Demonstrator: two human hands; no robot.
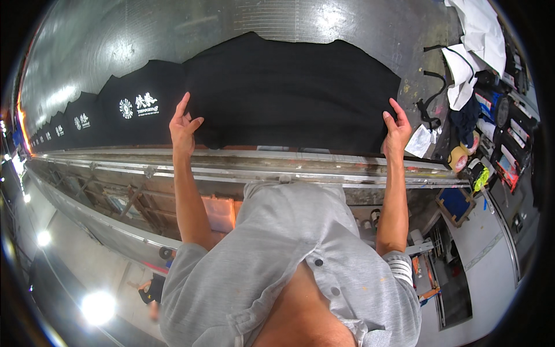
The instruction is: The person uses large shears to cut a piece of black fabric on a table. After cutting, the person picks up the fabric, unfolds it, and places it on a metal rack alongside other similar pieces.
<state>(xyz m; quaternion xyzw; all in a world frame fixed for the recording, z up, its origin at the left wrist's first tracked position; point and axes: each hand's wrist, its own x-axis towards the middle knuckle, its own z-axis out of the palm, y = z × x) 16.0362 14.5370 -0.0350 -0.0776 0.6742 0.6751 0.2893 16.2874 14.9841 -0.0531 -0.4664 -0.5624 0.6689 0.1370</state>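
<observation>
A plain black fabric panel (295, 95), likely a garment piece, lies spread flat on the long grey table (289, 20) in front of me. At its left edge is my left hand (184, 128), fingers apart, thumb and index stretched out over the cloth's border. My right hand (396, 128) is at the right edge in much the same pose, fingers extended and partly over the rim of the fabric. Neither hand visibly grips it. Left of this panel lies another black panel (165, 84) with a white print, its right side meeting the blank one.
Further printed black panels (81, 110) continue in a row leftward. A metal rail (277, 168) runs along the table's near edge. On the right are white sheets (474, 29), a black strap (429, 110), tape rolls (459, 156) and assorted clutter. Another person (151, 289) appears at lower left.
</observation>
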